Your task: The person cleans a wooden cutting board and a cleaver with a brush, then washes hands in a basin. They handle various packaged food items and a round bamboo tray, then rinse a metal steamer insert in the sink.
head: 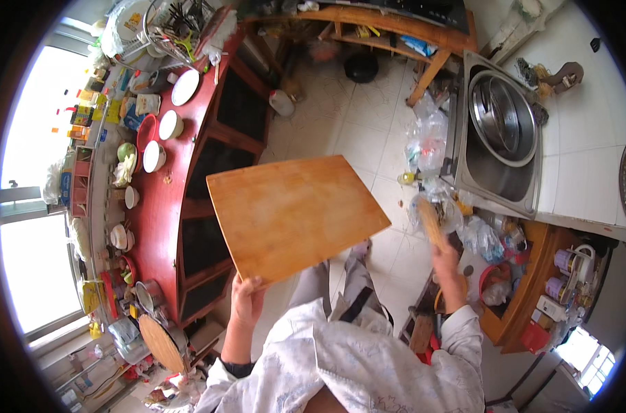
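My left hand (248, 299) grips the near left corner of a wooden board (297, 217), which is held up in front of me over the tiled floor. To the right, my right hand (446, 263) is closed on the end of a light wooden object (430, 222), blurred and pointing away from me; its exact kind cannot be told. Board and wooden object are apart. Past the right hand stands a steel sink (498, 180) with nested metal basins (504, 118) in it.
A red counter (168, 206) on the left bears white bowls (154, 156), a plate (185, 88) and a red basket (147, 132). Plastic bottles and bags (426, 139) lie on the floor by the sink. A black pan (361, 68) lies farther off, near a wooden table (385, 23). A wooden cabinet (537, 279) stands at right.
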Demonstrator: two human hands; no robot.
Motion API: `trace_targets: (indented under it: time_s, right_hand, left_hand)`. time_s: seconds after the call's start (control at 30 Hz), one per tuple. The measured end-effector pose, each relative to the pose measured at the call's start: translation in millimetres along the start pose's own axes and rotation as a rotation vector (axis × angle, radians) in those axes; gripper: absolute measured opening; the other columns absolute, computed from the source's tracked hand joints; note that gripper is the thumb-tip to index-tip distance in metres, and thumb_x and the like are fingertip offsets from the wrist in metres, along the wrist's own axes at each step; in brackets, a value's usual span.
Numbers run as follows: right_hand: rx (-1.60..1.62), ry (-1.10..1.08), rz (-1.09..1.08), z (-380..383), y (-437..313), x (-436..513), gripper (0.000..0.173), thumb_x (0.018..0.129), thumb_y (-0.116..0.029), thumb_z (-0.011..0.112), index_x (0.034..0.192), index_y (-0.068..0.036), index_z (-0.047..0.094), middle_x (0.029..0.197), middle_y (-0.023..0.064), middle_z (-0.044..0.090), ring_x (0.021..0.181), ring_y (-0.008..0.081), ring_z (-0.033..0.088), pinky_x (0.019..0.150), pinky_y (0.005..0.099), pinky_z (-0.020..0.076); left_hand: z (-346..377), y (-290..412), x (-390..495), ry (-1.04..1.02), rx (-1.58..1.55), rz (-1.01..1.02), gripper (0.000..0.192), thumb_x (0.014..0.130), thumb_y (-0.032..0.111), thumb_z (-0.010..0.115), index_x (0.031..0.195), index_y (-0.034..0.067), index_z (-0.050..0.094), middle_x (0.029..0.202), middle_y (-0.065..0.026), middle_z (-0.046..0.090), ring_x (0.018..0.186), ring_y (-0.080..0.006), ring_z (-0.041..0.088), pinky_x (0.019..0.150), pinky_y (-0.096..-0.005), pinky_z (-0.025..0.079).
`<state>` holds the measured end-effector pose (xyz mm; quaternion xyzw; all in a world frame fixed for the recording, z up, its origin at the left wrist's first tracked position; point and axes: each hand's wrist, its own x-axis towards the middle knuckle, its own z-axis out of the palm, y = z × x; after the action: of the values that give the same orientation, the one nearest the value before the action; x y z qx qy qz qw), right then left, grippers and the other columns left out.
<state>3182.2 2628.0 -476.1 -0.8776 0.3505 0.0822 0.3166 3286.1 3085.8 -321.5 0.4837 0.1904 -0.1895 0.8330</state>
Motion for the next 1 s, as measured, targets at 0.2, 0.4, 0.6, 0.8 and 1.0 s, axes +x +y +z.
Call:
trace_targets:
  time_s: [0.2,0.4,0.6,0.8,1.0]
  right_hand:
    - [0.377,-0.458,-0.495,35,-72,-70,0.047,0.087,-0.024,0.067,0.129,-0.002,0.059,0.106,0.0232,0.068,0.096,0.0410,0.067,0.086,0.0449,0.0535]
    - [-0.387,-0.212,0.059,-7,14,20,0.049,0.089,-0.026,0.062,0.130,0.001,0.056,0.096,0.0248,0.069,0.091,0.0413,0.067,0.079,0.0474,0.0536]
    - [0.208,0.127,-0.551,37,-67,-21,0.055,0.088,-0.022,0.064,0.135,0.000,0.049,0.096,0.0277,0.065,0.088,0.0478,0.064,0.076,0.0509,0.0515]
    - [0.081,-0.043,-0.245,51,-101,-15,0.043,0.087,-0.022,0.068,0.122,0.002,0.057,0.086,0.0217,0.065,0.077,0.0378,0.066,0.069,0.0453,0.0516]
    - [0.633,-0.121,-0.055,77,-158,17,0.026,0.091,-0.020,0.067,0.110,-0.002,0.064,0.074,0.0028,0.057,0.065,0.0103,0.051,0.058,0.0267,0.0418]
  left_hand:
    - [8,3,6,0.092,0.038,-0.017,0.046,0.081,0.005,0.058,0.126,-0.002,0.052,0.122,-0.0128,0.062,0.112,-0.0263,0.063,0.100,-0.0435,0.050]
    - [1,17,2,0.094,0.021,0.032,0.043,0.080,0.002,0.056,0.123,-0.001,0.053,0.118,-0.0126,0.064,0.108,-0.0256,0.065,0.095,-0.0395,0.053]
    - [-14,13,21,0.150,0.014,-0.005,0.043,0.080,0.005,0.058,0.123,-0.001,0.054,0.117,-0.0121,0.064,0.106,-0.0264,0.065,0.094,-0.0420,0.054]
    - [-35,35,63,0.103,0.012,-0.062,0.046,0.079,-0.001,0.056,0.125,0.000,0.051,0.117,-0.0118,0.063,0.107,-0.0251,0.064,0.092,-0.0389,0.053]
    - [-56,70,109,0.075,0.017,-0.091,0.050,0.077,0.003,0.058,0.127,-0.001,0.051,0.115,-0.0118,0.064,0.107,-0.0257,0.064,0.097,-0.0427,0.051]
